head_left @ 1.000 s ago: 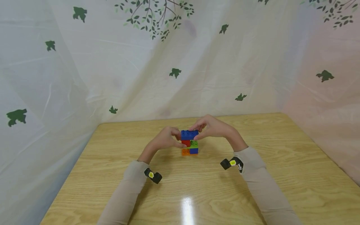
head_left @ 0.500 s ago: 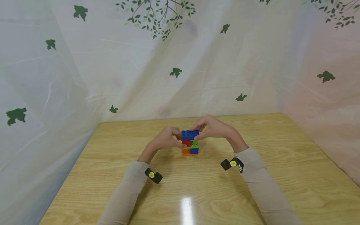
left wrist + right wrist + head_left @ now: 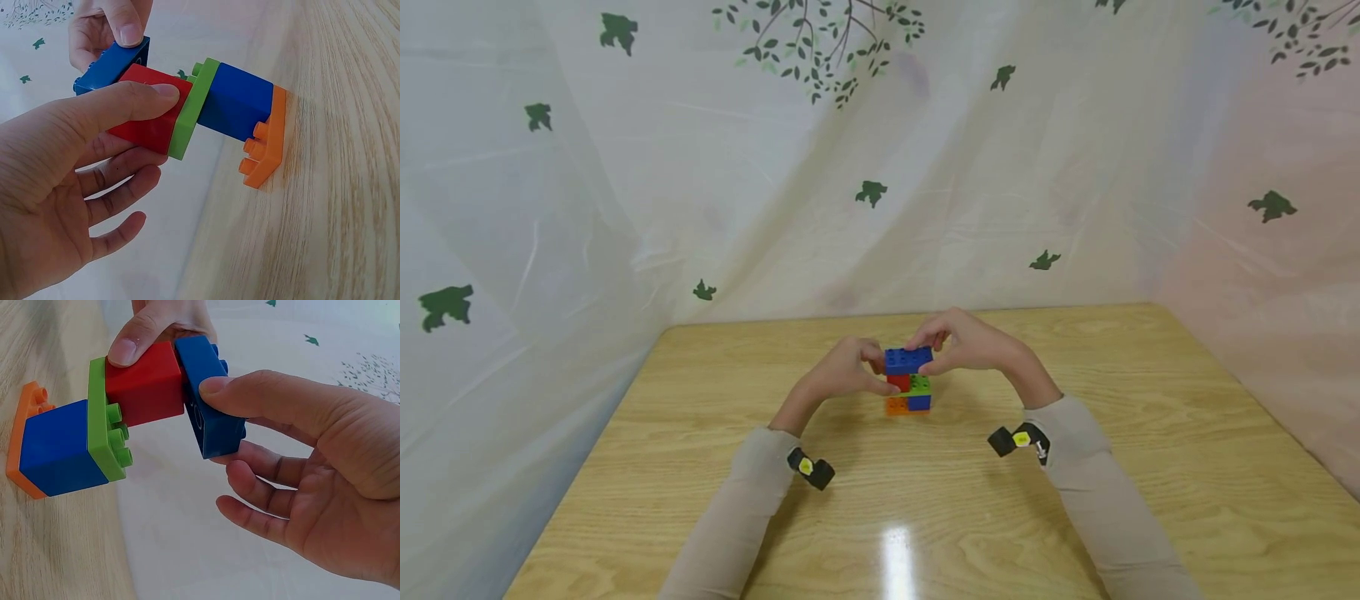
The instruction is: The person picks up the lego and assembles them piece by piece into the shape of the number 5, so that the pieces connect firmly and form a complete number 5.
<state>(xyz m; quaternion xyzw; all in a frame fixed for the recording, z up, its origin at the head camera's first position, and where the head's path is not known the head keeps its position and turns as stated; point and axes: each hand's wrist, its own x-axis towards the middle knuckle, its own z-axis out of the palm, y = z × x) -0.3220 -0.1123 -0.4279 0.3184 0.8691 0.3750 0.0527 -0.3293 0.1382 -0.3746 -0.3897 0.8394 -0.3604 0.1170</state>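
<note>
A small tower of toy building bricks stands on the table. At its bottom lies an orange plate (image 3: 270, 156), under a blue block (image 3: 234, 100) at one end. A thin green plate (image 3: 195, 109) sits on that block, and a red block (image 3: 153, 131) on the green plate. My left hand (image 3: 842, 368) pinches the red block, its thumb on the near face. With thumb and fingers, my right hand (image 3: 973, 340) grips the topmost blue brick (image 3: 219, 434). That brick is tilted against the red block, with a narrow gap at its free end in the right wrist view.
The wooden table (image 3: 625, 500) reaches back to a pale curtain (image 3: 760, 208) printed with leaves and birds. A dark wrist camera sits on the left cuff (image 3: 812, 469), another on the right cuff (image 3: 1018, 439).
</note>
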